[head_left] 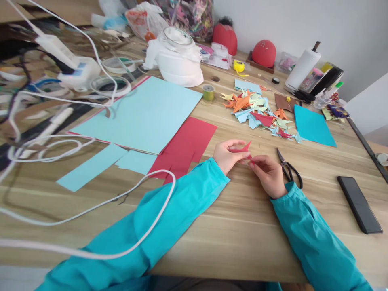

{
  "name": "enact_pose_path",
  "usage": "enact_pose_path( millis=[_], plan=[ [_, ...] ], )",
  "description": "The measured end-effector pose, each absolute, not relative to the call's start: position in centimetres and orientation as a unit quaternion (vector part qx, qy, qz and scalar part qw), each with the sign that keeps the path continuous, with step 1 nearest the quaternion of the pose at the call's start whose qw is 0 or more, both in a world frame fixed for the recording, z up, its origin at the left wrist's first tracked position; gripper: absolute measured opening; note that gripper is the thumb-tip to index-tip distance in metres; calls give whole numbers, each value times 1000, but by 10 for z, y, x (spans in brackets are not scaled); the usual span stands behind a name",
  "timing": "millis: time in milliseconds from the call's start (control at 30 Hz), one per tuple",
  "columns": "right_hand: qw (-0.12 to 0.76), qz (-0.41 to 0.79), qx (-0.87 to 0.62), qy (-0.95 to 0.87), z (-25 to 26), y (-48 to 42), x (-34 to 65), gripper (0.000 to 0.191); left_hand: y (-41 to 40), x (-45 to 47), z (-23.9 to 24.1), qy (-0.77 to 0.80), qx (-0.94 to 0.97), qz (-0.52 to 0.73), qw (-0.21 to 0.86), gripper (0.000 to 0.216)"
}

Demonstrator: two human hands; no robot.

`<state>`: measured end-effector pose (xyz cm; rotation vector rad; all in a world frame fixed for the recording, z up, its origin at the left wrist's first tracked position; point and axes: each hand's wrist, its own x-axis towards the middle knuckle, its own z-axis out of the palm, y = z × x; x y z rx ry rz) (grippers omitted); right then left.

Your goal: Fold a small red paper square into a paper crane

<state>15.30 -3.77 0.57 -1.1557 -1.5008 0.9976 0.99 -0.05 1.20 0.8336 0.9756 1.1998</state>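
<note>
A small piece of folded red paper [245,148] is pinched between my two hands above the table. My left hand [227,157] is closed on its body, with one pointed tip sticking up past the fingers. At the lower end, the thumb and fingertips of my right hand [268,173] grip another narrow part of it. Fingers hide much of the fold. Black-handled scissors [287,165] lie just beyond my right hand. Behind my hands rests a pile of folded paper cranes [242,103] in orange, red, blue and pale green. Red paper sheets [194,139] lie left of my left hand.
Large light-blue sheets [142,115] and a cut blue strip [91,166] cover the left side. A white cable [157,218] loops above my left sleeve. At right are a phone [359,204] and a bright blue sheet [313,125]. A thread spool [208,92] stands behind.
</note>
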Motion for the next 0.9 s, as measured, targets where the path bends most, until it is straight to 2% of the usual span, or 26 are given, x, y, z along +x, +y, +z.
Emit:
enact_pose_path(
  millis=[533, 900],
  plan=[
    [488, 421, -527, -554, 4, -32, 158, 25, -3, 10, 15, 430, 393, 501, 640, 40],
    [491, 429, -526, -546, 3, -32, 157, 24, -4, 10, 17, 430, 393, 491, 648, 39]
  ],
)
